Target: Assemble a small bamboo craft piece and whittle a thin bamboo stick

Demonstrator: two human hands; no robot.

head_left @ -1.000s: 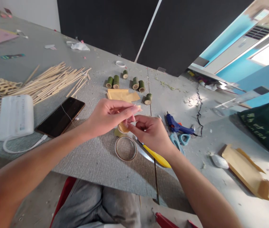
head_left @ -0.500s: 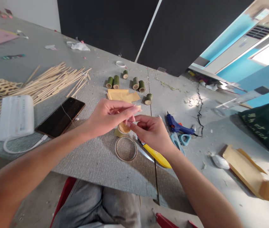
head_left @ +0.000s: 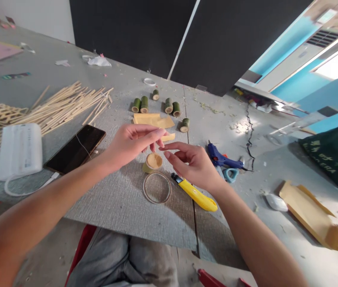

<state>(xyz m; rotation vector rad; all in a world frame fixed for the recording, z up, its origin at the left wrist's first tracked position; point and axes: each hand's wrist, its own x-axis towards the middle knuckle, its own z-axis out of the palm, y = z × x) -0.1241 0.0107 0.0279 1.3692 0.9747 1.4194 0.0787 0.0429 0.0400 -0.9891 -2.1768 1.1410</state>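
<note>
Bamboo cup: short cut section with green skin and a pale inside, standing mouth-up on the counter, directly below the gap between the two hands.
Left hand: raised above the cup without touching it; the fingers are stretched out with the thumb drawn in close under them. Whether they pinch anything cannot be told.
Right hand: beside the cup, palm turned up, fingers released and loosely spread, holding nothing.
Thin ring: flat on the counter, just in front of the cup.
Utility knife: yellow, lying under the right wrist, near the ring.
Glue gun: blue, beyond the right hand; a black cord trails away from it.
Scissors: teal handles, partly hidden by the right hand.
Bamboo sections: six green pieces lying behind the hands.
Flat bamboo strips: tan, between the green pieces and the left hand.
Bamboo sticks: loose heap at the far left.
Phone: dark screen, beside the left forearm.
White power bank: left of the phone, cable attached.
Brown envelope: at the right, well apart.
Surface: grey textured top littered with shavings.
Room: black panels behind, blue wall, air conditioner.
Writing: green bag with white lettering, only "ERA" readable.
</note>
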